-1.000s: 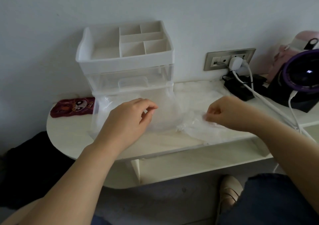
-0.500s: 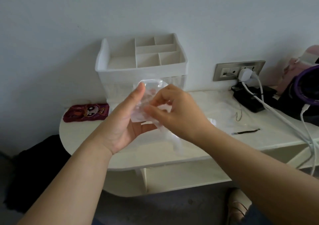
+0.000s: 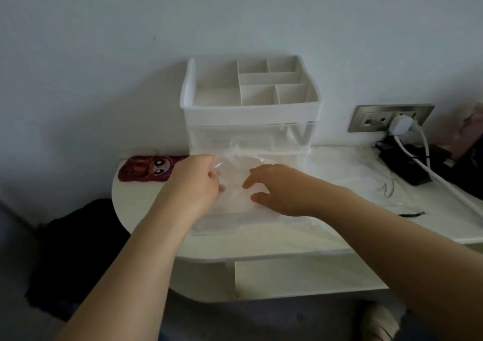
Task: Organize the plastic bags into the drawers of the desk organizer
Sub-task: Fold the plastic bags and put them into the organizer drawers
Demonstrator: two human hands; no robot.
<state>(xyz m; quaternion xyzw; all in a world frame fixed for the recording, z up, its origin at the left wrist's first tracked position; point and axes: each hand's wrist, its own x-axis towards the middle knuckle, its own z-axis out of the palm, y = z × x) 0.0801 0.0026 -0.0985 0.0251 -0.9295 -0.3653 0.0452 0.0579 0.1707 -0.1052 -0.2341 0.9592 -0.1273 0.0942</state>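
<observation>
My left hand (image 3: 194, 183) is at the left edge of a clear plastic bag (image 3: 235, 168), fingers curled and apparently pinching it; the film is hard to read. My right hand (image 3: 279, 190) rests on the same bag, fingers apart and slightly bent. The bag lies in the pulled-out lower drawer (image 3: 217, 229), 1 of 2, of the desk organizer (image 3: 251, 110) on the worktop (image 3: 146, 210).

Dim, soft, slightly blurred; wide-angle edge distortion
</observation>
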